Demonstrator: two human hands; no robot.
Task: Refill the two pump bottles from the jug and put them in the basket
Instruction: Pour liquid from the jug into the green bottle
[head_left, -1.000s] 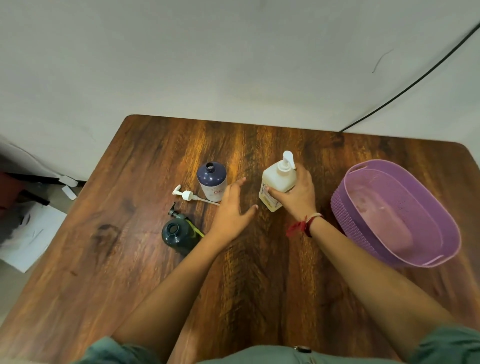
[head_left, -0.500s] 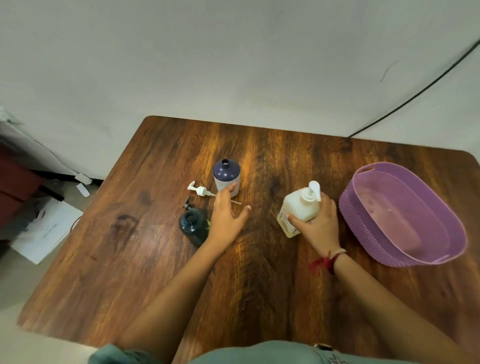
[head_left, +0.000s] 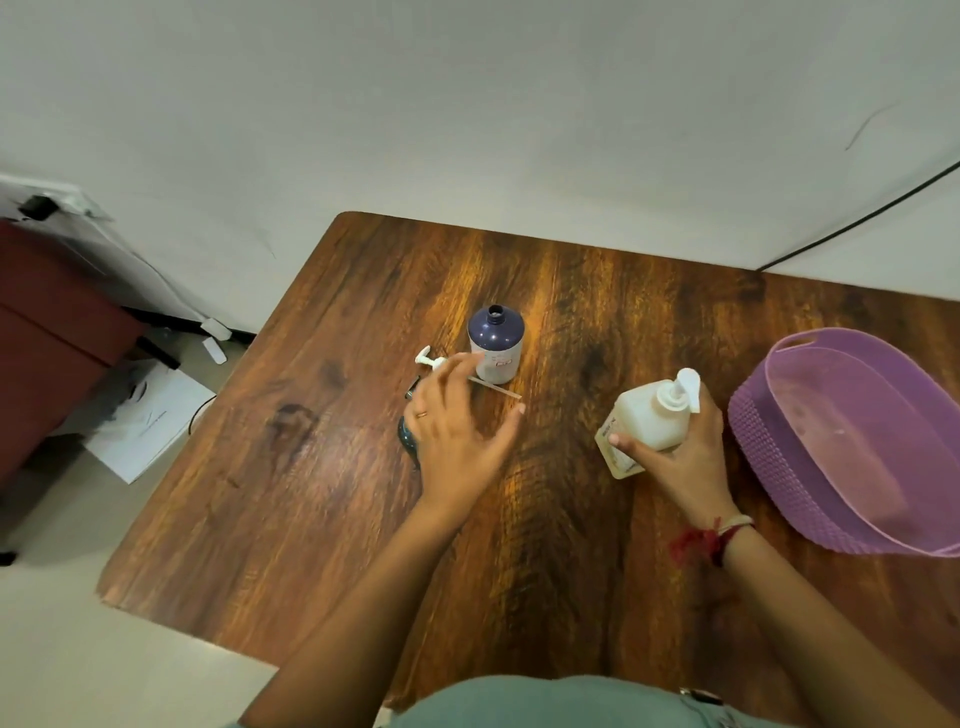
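Since the earlier frame, the left hand (head_left: 462, 431) has advanced over the loose white pump (head_left: 429, 360) and dark bottle (head_left: 406, 435), fingers spread, holding nothing. The navy bottle (head_left: 496, 343) stands uncapped on the desk (head_left: 311, 499). The right hand (head_left: 680, 460) grips the pump-capped cream bottle (head_left: 647, 418), fingers curled round it, near the basket (head_left: 769, 462). Assessment: neither bottle basketed; recapping outstanding.

A: What moved?
B: right hand (head_left: 685, 457) took white pump bottle (head_left: 644, 415) rightward, away from purple bottle (head_left: 496, 343), now near basket (head_left: 769, 467).
A: Other one?
B: left hand (head_left: 457, 426) slid left, now over dark bottle (head_left: 408, 436), fingertips by loose pump (head_left: 428, 359).
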